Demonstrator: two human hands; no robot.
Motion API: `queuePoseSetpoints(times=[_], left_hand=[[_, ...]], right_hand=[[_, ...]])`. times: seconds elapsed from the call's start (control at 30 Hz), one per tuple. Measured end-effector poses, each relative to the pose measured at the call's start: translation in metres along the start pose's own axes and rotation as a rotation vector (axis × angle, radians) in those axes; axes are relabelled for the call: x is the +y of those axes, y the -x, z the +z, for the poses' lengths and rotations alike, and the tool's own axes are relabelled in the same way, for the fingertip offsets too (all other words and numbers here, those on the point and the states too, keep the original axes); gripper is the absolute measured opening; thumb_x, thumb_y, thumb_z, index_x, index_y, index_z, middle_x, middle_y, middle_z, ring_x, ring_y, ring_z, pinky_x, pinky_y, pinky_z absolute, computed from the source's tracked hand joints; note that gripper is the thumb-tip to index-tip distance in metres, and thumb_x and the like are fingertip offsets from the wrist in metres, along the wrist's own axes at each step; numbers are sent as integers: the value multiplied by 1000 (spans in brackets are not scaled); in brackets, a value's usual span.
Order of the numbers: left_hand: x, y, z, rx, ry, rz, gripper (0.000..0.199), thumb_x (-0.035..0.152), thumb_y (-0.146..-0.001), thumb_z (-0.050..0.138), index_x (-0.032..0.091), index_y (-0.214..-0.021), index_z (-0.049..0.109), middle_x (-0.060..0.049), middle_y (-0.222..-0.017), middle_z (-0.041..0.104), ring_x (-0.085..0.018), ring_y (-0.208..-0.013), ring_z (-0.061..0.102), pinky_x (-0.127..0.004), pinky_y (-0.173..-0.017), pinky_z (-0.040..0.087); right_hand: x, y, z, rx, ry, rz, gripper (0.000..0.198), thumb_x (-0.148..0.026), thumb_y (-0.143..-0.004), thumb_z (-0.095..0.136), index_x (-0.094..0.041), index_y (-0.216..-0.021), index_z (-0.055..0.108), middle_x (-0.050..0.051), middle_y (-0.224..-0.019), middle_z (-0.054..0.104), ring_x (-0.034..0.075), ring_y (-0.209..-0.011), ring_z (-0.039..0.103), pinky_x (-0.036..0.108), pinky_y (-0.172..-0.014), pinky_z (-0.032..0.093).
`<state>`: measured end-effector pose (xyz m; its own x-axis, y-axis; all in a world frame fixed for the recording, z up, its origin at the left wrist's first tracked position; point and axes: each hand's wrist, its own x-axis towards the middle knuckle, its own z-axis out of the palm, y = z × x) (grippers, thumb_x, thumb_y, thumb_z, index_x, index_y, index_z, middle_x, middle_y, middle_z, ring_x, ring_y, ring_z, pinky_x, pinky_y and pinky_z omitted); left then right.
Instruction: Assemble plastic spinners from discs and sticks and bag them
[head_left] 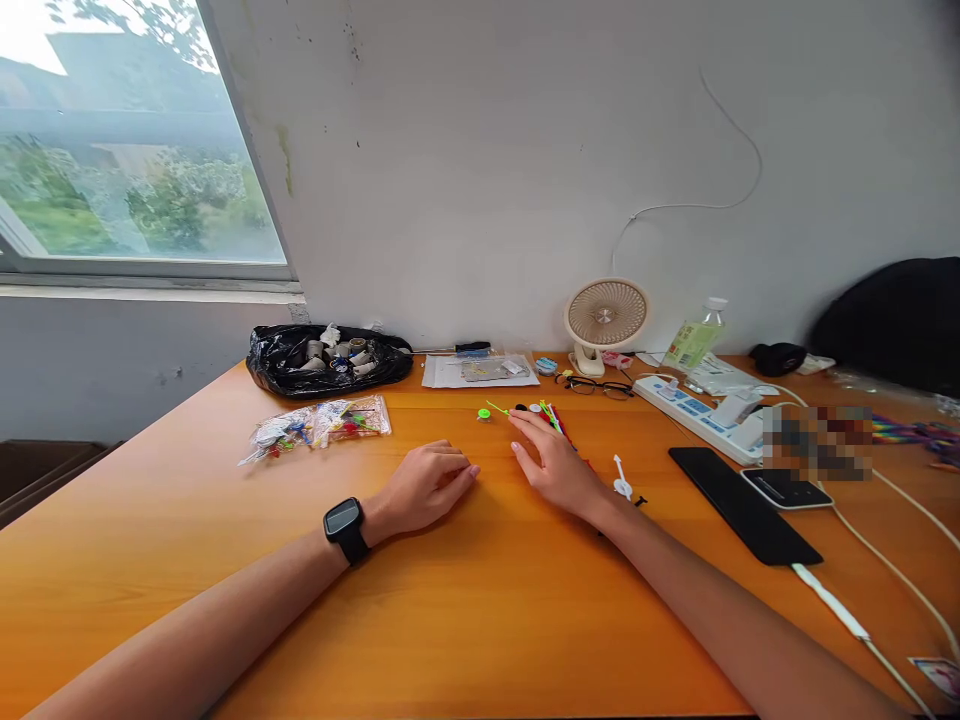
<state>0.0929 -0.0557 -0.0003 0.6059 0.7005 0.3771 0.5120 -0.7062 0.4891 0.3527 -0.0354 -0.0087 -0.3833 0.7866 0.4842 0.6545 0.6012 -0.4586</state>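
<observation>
My left hand (424, 487) rests on the wooden table (450, 620), its fingers curled together and the thumb alongside; nothing shows in it. A black watch sits on that wrist. Stretched out over a small heap of coloured plastic pieces (553, 418), my right hand (551, 465) has its thumb apart and partly hides them. Green, red, black and white show in the heap. Left of its fingertips lies a small bright green round piece (484, 414). A white piece with a pointed arm (622, 482) and a tiny black piece (640, 501) lie beside the right wrist.
Clear bags of small parts (352, 420) lie left, before a black plastic bag (270, 360). A fan (606, 315), glasses (600, 386) and a bottle (694, 338) stand or lie at the back. A power strip (697, 415), black phone (742, 505) and white cables (892, 560) occupy the right.
</observation>
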Motion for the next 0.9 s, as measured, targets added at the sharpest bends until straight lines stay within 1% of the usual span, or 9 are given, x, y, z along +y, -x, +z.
queuePoseSetpoints(times=[0.23, 0.4, 0.47, 0.53, 0.57, 0.63, 0.73, 0.8, 0.9], left_hand=[[1, 0, -1, -6, -4, 6, 43, 36, -110, 44, 20, -73, 58, -5, -74, 65, -19, -75, 59, -31, -72, 44], [0, 0, 0, -3, -12, 5, 42, 36, -109, 45, 20, -75, 62, -5, -75, 66, -19, -75, 59, -32, -72, 46], [-1, 1, 1, 19, 7, 5, 34, 35, -109, 47, 21, -86, 67, -6, -83, 70, -20, -81, 62, -33, -76, 48], [-2, 2, 2, 78, 43, -3, 23, 34, -108, 49, 22, -109, 68, -7, -100, 73, -21, -92, 65, -34, -84, 51], [-3, 3, 3, 109, 58, -11, 22, 34, -107, 51, 23, -119, 65, -7, -109, 72, -21, -98, 66, -34, -88, 52], [-4, 4, 3, 152, 72, -25, 27, 34, -106, 52, 25, -131, 59, -8, -118, 70, -21, -104, 66, -35, -94, 53], [-4, 5, 3, 152, 70, -25, 30, 35, -105, 55, 25, -133, 57, -9, -119, 70, -22, -106, 65, -37, -95, 54], [-3, 5, 3, 134, 73, -9, 32, 37, -103, 59, 24, -132, 58, -9, -118, 70, -23, -107, 66, -37, -95, 54], [0, 5, 2, 100, 76, 8, 33, 41, -100, 63, 24, -129, 59, -9, -117, 70, -23, -105, 66, -37, -92, 55]], right_hand=[[-1, 2, 2, -36, 6, -5, 46, -22, -101, 54, -19, -146, 61, 15, -152, 59, 30, -143, 55, 54, -122, 43], [-4, 2, 2, -29, 4, 4, 40, -23, -98, 58, -19, -137, 68, 15, -144, 65, 31, -134, 62, 52, -116, 50], [-8, 0, 0, 12, -12, -2, 32, -24, -99, 58, -19, -126, 72, 14, -134, 71, 30, -125, 67, 48, -109, 53], [-15, -1, -4, 66, -45, 2, 22, -25, -100, 56, -20, -108, 76, 12, -115, 77, 27, -107, 72, 42, -97, 57], [-18, -2, -6, 98, -60, 14, 22, -27, -101, 55, -21, -97, 75, 10, -103, 78, 25, -96, 72, 38, -89, 57], [-25, -2, -10, 154, -75, 46, 32, -32, -103, 54, -21, -76, 68, 6, -79, 72, 21, -75, 67, 34, -75, 52], [-32, -1, -13, 179, -55, 75, 50, -39, -103, 54, -22, -56, 48, 0, -57, 53, 15, -55, 48, 32, -61, 40], [-34, 0, -13, 170, -47, 80, 57, -42, -103, 53, -22, -52, 38, -2, -53, 43, 14, -52, 38, 32, -56, 32], [-35, 0, -13, 205, -70, 95, 58, -46, -103, 53, -22, -52, 37, -2, -53, 41, 13, -52, 36, 32, -56, 29]])
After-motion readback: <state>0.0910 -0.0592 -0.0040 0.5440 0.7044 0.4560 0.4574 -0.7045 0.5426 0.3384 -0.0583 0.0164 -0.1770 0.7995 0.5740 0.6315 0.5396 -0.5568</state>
